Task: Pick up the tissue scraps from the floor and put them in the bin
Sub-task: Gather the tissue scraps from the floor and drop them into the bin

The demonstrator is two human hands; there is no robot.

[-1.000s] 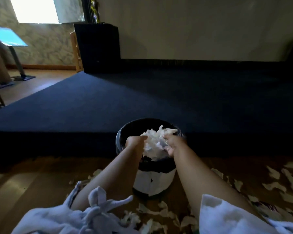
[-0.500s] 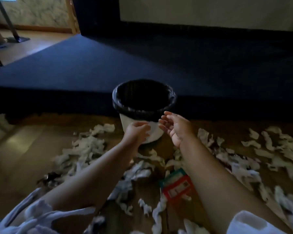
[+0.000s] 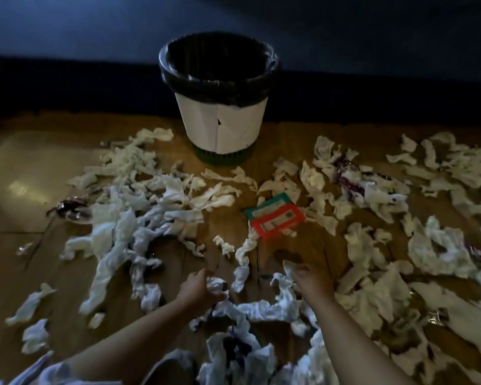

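The bin (image 3: 220, 120), white with a black liner folded over its rim, stands upright at the far edge of the wooden floor. White tissue scraps (image 3: 139, 207) lie scattered all over the floor in front of it. My left hand (image 3: 197, 287) is down low with its fingers curled around a small crumpled scrap (image 3: 215, 283). Just to the right, my right hand (image 3: 308, 276) rests on the floor among the scraps, fingers spread, touching a twisted strip (image 3: 283, 284). Both hands are well short of the bin.
A small red and teal box (image 3: 275, 216) lies flat among the scraps between my hands and the bin. Shiny dark wrappers (image 3: 350, 182) sit at the right and at the left (image 3: 67, 205). A dark blue carpeted step (image 3: 95, 79) rises behind the bin.
Both hands left the bin's rim, where they held a wad of tissue, and dropped to the floor near me. The view tilted down; the wad is no longer in my hands.
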